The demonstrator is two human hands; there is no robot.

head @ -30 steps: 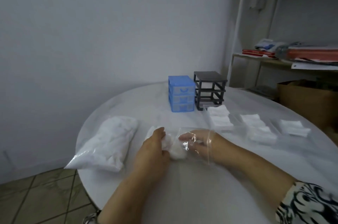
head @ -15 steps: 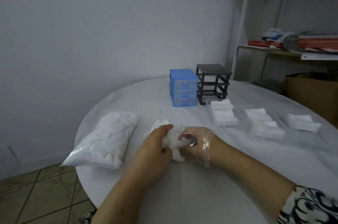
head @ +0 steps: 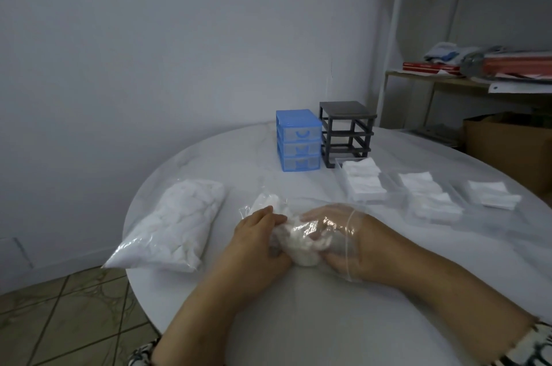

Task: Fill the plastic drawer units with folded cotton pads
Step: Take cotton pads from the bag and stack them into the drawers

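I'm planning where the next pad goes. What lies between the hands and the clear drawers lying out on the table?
Nothing visible does. Both hands, left and right, hold a wad of cotton inside a thin plastic bag. The stretch of table toward the nearest drawer is bare.

On the round white bench (head: 298,320), the blue plastic drawer unit (head: 298,140) stands at the far side, the dark grey drawerless frame (head: 346,132) just right of it. Three clear drawers of folded white pads (head: 363,180) (possibly shallow trays) lie before the frame, running right; a full clear bag of cotton (head: 176,222) lies at the left edge.
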